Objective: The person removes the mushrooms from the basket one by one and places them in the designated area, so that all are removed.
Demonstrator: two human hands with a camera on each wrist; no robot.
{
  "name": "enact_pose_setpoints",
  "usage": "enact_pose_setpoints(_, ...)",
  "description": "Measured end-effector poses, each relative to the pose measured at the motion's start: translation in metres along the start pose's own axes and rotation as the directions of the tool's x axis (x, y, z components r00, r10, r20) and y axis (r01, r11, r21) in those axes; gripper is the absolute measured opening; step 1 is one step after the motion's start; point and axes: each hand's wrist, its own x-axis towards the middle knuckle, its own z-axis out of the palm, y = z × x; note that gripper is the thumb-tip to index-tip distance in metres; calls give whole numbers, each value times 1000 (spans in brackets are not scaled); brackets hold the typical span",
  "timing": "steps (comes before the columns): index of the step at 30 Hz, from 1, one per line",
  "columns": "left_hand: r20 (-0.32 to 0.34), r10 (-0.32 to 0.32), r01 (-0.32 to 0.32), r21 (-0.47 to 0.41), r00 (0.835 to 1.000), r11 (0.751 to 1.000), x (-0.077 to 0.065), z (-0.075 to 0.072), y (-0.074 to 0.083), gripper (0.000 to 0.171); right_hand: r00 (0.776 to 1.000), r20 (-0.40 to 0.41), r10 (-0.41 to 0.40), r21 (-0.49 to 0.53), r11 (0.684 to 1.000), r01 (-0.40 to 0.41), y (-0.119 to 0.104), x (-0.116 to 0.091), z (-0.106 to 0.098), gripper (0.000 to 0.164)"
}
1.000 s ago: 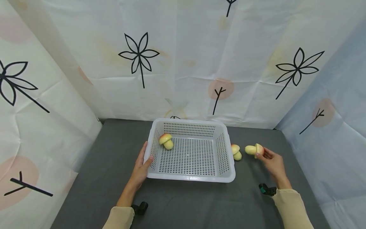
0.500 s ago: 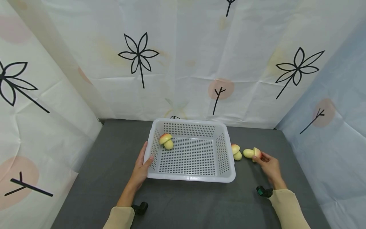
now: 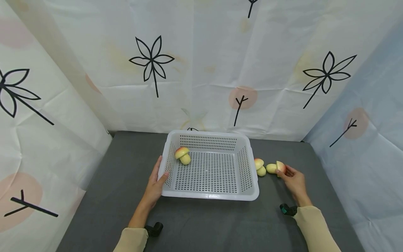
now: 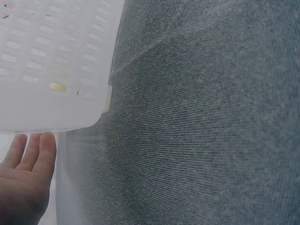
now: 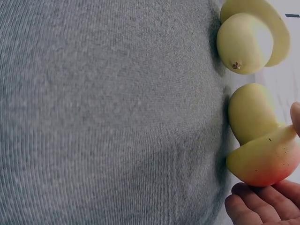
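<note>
A white plastic basket (image 3: 206, 196) with slotted walls stands on the table. My left hand (image 3: 154, 187) holds its left rim, thumb on top and fingers along the outside; the left wrist view shows those fingers against the basket wall (image 4: 51, 110). Inside, at the left, lies a yellow toy mushroom (image 3: 185, 159) with a reddish cap. My right hand (image 3: 295, 181) pinches the cap of a second toy mushroom (image 5: 262, 154), lying sideways on or close above the cloth, stem pointing left. A third toy mushroom (image 3: 260, 171) lies just left of it, against the basket's right side.
Dark grey cloth (image 3: 214, 224) covers the table. White patterned curtains (image 3: 195, 70) close off the back and left, and a bluish one (image 3: 374, 157) stands at the right. The basket sits near the back curtain.
My right hand has moved left and slightly down with its mushroom, bringing it nearer the mushroom beside the basket. The left hand and basket have stayed put.
</note>
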Motion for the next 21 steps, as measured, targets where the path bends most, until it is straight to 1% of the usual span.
enact_pose_setpoints(7, -2, 8, -8, 1, 1000, 1000, 0, 0, -1, 70, 1000, -23, -18, -5, 1000, 18, -1, 1, 3, 75)
enact_pose_setpoints(14, -5, 9, -9, 4, 1000, 1000, 0, 1, -1, 70, 1000, -2, -11, 8, 1000, 11, -4, -1, 0, 79)
enact_pose_setpoints(21, -6, 5, -5, 4, 1000, 1000, 0, 1, 0, 70, 1000, 1, -10, 5, 1000, 10, -5, 0, -1, 80)
